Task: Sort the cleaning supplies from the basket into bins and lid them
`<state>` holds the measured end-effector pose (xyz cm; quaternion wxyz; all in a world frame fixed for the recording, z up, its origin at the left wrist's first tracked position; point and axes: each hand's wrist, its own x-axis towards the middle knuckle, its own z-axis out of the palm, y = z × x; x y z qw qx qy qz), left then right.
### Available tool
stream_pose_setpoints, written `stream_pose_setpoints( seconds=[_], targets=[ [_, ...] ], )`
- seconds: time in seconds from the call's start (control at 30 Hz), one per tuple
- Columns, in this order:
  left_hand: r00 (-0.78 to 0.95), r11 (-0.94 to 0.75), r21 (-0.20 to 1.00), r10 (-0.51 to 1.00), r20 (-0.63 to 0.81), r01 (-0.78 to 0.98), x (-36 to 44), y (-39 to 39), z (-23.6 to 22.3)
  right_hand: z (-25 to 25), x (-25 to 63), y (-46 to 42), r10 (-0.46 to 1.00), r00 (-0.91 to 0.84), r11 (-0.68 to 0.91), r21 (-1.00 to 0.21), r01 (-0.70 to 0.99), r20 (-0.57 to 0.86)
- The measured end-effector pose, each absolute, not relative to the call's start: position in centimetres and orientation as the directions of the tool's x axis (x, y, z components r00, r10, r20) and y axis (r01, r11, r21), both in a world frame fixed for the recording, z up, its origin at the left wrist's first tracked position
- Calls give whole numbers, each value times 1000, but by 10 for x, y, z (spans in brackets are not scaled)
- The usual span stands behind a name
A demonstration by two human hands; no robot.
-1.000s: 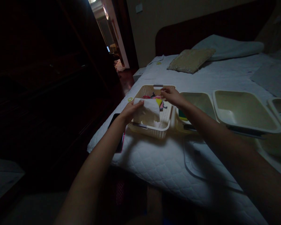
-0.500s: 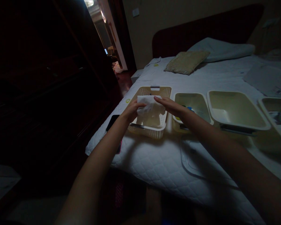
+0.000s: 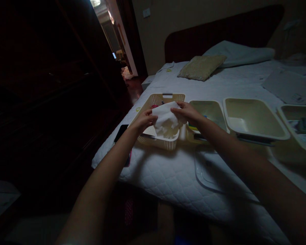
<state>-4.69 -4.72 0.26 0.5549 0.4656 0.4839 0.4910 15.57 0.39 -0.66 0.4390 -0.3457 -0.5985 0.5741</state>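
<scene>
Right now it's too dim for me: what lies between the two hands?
The head view shows a soft white piece, held by the left hand and right hand over the perforated basket.

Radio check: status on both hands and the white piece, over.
Left hand and right hand both gripping white, cloth-like piece. Piece creased, held over perforated basket. No obstruction seen between hands.

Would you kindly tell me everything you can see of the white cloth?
The white cloth is plain, thin and soft-looking, perhaps fabric, with a fairly straight upper edge and a crumpled lower part. It hangs tilted over the basket, pinched by the left hand and the right hand. Contact with the basket is unclear.
</scene>
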Motion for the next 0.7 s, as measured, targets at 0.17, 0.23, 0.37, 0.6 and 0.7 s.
stream_pose_setpoints(
  seconds=[0.17, 0.23, 0.37, 0.6, 0.7],
  targets=[
    [49, 53, 995, 998, -49, -80, -49, -45, 0, -6, 153, 4, 912, -376, 144, -987, -76, 162],
    [46, 25, 995, 999, -21, -93, -48, -44, -2, -6, 151, 3, 907, -399, 104, -990, -94, 133],
    [21, -22, 993, 999, 25, -118, -49, -40, -5, -11, 151, 1, 853, -521, -79, -993, -92, -20],
    [5, -91, 990, 996, 92, -112, -54, -36, -7, -14, 151, -4, 829, -535, -258, -959, -114, -160],
    [-26, -89, 989, 996, 86, -121, -56, -36, -8, -8, 147, -7, 837, -503, -315, -940, -127, -213]
  ],
)
